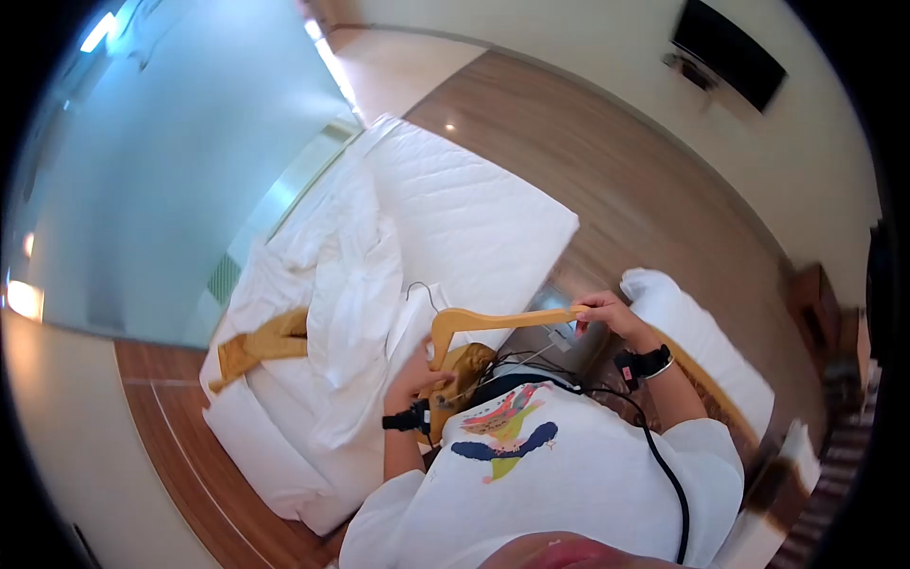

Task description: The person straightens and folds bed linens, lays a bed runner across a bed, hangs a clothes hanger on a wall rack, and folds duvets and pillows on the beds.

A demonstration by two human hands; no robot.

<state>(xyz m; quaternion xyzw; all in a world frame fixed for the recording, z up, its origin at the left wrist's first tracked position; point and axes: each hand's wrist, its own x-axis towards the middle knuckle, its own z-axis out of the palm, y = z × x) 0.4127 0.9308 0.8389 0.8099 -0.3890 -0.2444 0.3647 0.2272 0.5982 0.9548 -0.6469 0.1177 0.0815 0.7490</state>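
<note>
A wooden hanger (502, 321) with a metal hook is held in front of my body, above the edge of the bed. My right hand (605, 311) grips its right end between thumb and fingers. At the other arm of the hanger, my left hand (417, 373) is closed around the wood near the hanger's lower left end. A brown-yellow item (463, 372) lies just beside my left hand, partly hidden by it. On the bed to the left, a mustard-coloured garment (265, 349) lies partly under rumpled white bedding (351, 313).
The white mattress (464, 190) stretches ahead. A second white padded surface (706, 341) is on the right. Wooden floor (569, 142) runs beyond the bed, below a wall-mounted screen (728, 52). A frosted glass wall (180, 161) stands at the left. Black cables hang by my waist.
</note>
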